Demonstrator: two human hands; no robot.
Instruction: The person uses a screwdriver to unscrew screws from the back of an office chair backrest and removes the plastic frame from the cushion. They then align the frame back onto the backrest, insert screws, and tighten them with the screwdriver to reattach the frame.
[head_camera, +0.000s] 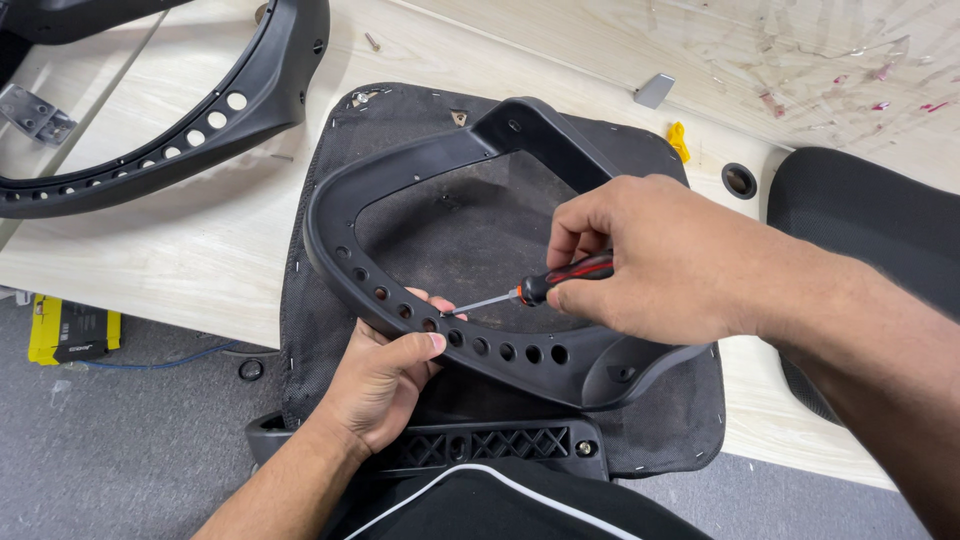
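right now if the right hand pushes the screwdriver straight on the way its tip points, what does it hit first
Probably the black plastic curved frame: the red-and-black-handled screwdriver in the right hand aims at its row of holes, beside the left hand fingers. Depth is unclear.

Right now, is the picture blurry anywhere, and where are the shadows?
Head view: mostly sharp, with even light from above. The right hand and its screwdriver look crisp, and the left hand too. A soft shadow falls under the second frame on the wooden table. Faint glare shows on the black plastic frame.
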